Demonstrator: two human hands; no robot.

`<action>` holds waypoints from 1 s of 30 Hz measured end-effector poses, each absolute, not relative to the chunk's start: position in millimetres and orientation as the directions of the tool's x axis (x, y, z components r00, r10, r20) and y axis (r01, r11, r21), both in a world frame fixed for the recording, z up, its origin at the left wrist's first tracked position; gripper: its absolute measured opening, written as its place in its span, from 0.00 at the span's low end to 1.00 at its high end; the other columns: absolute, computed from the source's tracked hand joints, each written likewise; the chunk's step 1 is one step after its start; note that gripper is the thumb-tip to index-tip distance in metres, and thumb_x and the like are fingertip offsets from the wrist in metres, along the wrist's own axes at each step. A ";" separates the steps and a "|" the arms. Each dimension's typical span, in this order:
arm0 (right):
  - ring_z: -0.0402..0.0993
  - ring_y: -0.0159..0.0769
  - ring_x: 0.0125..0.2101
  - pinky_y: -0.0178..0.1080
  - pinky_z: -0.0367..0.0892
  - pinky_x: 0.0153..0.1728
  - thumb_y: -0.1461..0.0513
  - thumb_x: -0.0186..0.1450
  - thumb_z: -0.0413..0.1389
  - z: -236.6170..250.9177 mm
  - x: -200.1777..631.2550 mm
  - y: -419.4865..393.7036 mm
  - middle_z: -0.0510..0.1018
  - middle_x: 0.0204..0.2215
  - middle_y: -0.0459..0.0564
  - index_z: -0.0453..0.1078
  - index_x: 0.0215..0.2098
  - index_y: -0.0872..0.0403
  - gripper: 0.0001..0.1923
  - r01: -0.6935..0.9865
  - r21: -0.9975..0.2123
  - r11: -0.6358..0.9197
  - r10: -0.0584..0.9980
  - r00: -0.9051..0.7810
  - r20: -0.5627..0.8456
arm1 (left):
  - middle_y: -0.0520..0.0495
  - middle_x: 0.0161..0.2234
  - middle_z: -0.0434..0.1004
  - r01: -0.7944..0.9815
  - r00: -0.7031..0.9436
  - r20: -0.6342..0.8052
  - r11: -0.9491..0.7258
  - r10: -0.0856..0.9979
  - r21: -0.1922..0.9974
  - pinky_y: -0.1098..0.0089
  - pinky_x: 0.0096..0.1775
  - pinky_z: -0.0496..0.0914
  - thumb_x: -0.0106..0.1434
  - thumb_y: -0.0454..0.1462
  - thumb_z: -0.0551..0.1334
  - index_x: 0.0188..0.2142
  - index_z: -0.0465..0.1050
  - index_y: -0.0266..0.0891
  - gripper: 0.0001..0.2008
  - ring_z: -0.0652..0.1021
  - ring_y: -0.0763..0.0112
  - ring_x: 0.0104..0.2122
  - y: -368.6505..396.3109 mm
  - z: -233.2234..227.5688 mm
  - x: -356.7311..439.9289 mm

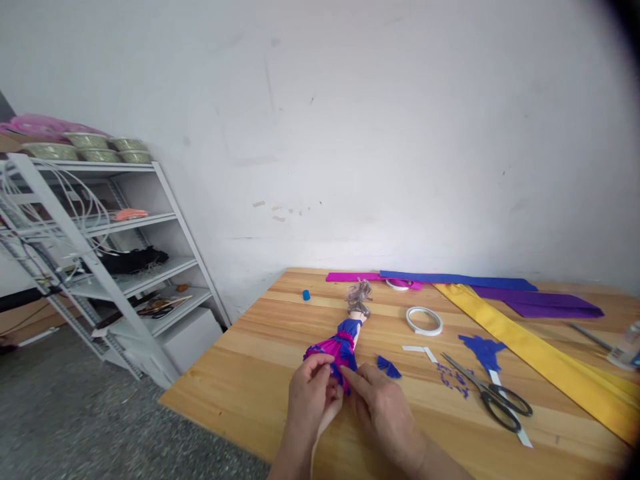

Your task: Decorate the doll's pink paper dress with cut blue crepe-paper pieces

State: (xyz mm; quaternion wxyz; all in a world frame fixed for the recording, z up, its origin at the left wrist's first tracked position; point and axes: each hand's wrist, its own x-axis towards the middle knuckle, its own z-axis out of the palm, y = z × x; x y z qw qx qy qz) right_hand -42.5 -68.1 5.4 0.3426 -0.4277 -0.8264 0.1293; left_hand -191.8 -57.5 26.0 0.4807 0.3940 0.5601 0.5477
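Note:
A doll (349,327) with grey-brown hair lies on the wooden table, its head toward the wall. It wears a blue and magenta crepe-paper-like dress (327,346). My left hand (310,395) is closed in a pinch at the lower edge of the skirt. From the other side, my right hand (384,403) has its fingers closed on the skirt, the index finger reaching onto it. My hands hide part of the hem and the doll's legs. Just beyond my right hand lies a small pleated blue fan piece (389,367).
To the right are black-handled scissors (493,395), blue scraps (483,351), white strips (420,350) and a tape roll (424,321). Yellow (530,347), purple (555,305) and blue (460,279) strips lie farther back. A blue cap-like piece (307,295) sits left; metal shelving (175,220) stands beyond.

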 end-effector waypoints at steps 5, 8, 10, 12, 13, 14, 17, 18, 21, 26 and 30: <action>0.68 0.38 0.40 0.37 0.67 0.39 0.70 0.59 0.46 -2.6 -44.3 -69.0 0.72 0.40 0.53 0.61 0.56 0.49 0.27 0.628 -0.476 0.616 0.783 -0.422 0.456 | 0.49 0.18 0.73 -0.189 -0.257 -0.166 0.119 0.952 0.975 0.74 0.23 0.66 0.47 0.36 0.60 0.28 0.72 0.36 0.08 0.73 0.73 0.19 -66.1 45.1 -185.6; 0.69 0.39 0.41 0.38 0.68 0.40 0.70 0.60 0.46 -5.8 -43.8 -72.7 0.72 0.41 0.55 0.60 0.56 0.53 0.26 0.650 -0.458 0.606 0.787 -0.410 0.461 | 0.47 0.22 0.76 -0.146 -0.230 -0.137 0.105 0.963 0.984 0.72 0.26 0.68 0.47 0.35 0.59 0.27 0.72 0.36 0.08 0.75 0.71 0.23 -68.1 49.3 -186.2; 0.69 0.40 0.40 0.38 0.69 0.39 0.70 0.60 0.46 -7.1 -42.2 -76.3 0.72 0.41 0.56 0.60 0.56 0.54 0.26 0.678 -0.453 0.579 0.804 -0.384 0.455 | 0.46 0.25 0.77 -0.085 -0.214 -0.121 0.105 0.969 0.991 0.71 0.28 0.69 0.47 0.35 0.57 0.26 0.72 0.36 0.07 0.76 0.69 0.26 -70.2 50.2 -187.5; 0.70 0.39 0.39 0.36 0.69 0.38 0.70 0.60 0.46 -8.4 -39.2 -80.3 0.73 0.40 0.55 0.61 0.56 0.53 0.25 0.703 -0.453 0.547 0.822 -0.349 0.450 | 0.46 0.25 0.76 -0.005 -0.233 -0.102 0.103 0.967 0.995 0.71 0.29 0.69 0.48 0.34 0.55 0.24 0.70 0.37 0.06 0.76 0.68 0.27 -75.1 51.2 -188.0; 0.71 0.39 0.38 0.36 0.69 0.37 0.70 0.60 0.45 -9.3 -37.2 -82.4 0.73 0.38 0.54 0.62 0.55 0.53 0.25 0.715 -0.458 0.528 0.831 -0.322 0.454 | 0.47 0.25 0.76 0.049 -0.252 -0.079 0.094 0.965 0.994 0.71 0.29 0.69 0.49 0.34 0.54 0.24 0.69 0.38 0.06 0.76 0.68 0.27 -78.7 51.8 -187.8; 0.71 0.38 0.37 0.35 0.70 0.36 0.69 0.60 0.45 -10.6 -34.9 -84.4 0.74 0.37 0.54 0.62 0.54 0.52 0.24 0.726 -0.467 0.505 0.840 -0.289 0.460 | 0.47 0.25 0.76 0.117 -0.275 -0.049 0.084 0.960 0.990 0.71 0.30 0.68 0.49 0.33 0.54 0.23 0.68 0.38 0.05 0.76 0.68 0.28 -83.0 52.2 -187.5; 0.73 0.37 0.35 0.34 0.70 0.33 0.69 0.61 0.43 -16.0 -27.4 -90.2 0.74 0.34 0.53 0.65 0.51 0.52 0.21 0.747 -0.493 0.446 0.852 -0.185 0.490 | 0.49 0.26 0.76 0.349 -0.317 0.023 0.094 0.948 0.933 0.71 0.32 0.68 0.52 0.33 0.53 0.24 0.68 0.40 0.06 0.75 0.68 0.29 -96.4 50.9 -186.6; 0.73 0.37 0.34 0.34 0.71 0.33 0.69 0.62 0.43 -18.1 -25.3 -91.9 0.74 0.34 0.52 0.65 0.49 0.53 0.20 0.750 -0.496 0.437 0.852 -0.167 0.497 | 0.50 0.25 0.75 0.418 -0.314 0.033 0.107 0.949 0.902 0.71 0.32 0.68 0.53 0.34 0.53 0.24 0.68 0.40 0.06 0.75 0.68 0.29 -99.8 49.1 -186.6; 0.73 0.38 0.35 0.34 0.71 0.33 0.69 0.61 0.43 -23.9 -22.6 -95.7 0.74 0.34 0.52 0.66 0.49 0.53 0.21 0.734 -0.500 0.460 0.847 -0.194 0.495 | 0.48 0.29 0.76 0.591 -0.253 0.085 0.085 0.964 0.802 0.71 0.36 0.67 0.55 0.36 0.53 0.30 0.71 0.40 0.08 0.75 0.67 0.32 -103.2 40.7 -185.9; 0.72 0.37 0.38 0.33 0.71 0.38 0.70 0.58 0.45 -31.7 -27.9 -96.6 0.74 0.37 0.52 0.62 0.54 0.52 0.26 0.679 -0.545 0.491 0.857 -0.265 0.442 | 0.48 0.35 0.77 0.758 -0.116 0.082 0.036 0.990 0.651 0.73 0.38 0.65 0.58 0.36 0.51 0.33 0.74 0.41 0.13 0.74 0.69 0.36 -93.9 30.5 -177.5; 0.71 0.37 0.42 0.33 0.68 0.43 0.71 0.58 0.45 -36.1 -30.8 -95.4 0.74 0.41 0.52 0.59 0.57 0.51 0.28 0.647 -0.593 0.479 0.872 -0.275 0.404 | 0.48 0.33 0.77 0.831 -0.117 -0.002 0.099 0.993 0.548 0.73 0.35 0.63 0.58 0.37 0.51 0.30 0.76 0.43 0.13 0.75 0.70 0.34 -86.9 29.8 -170.2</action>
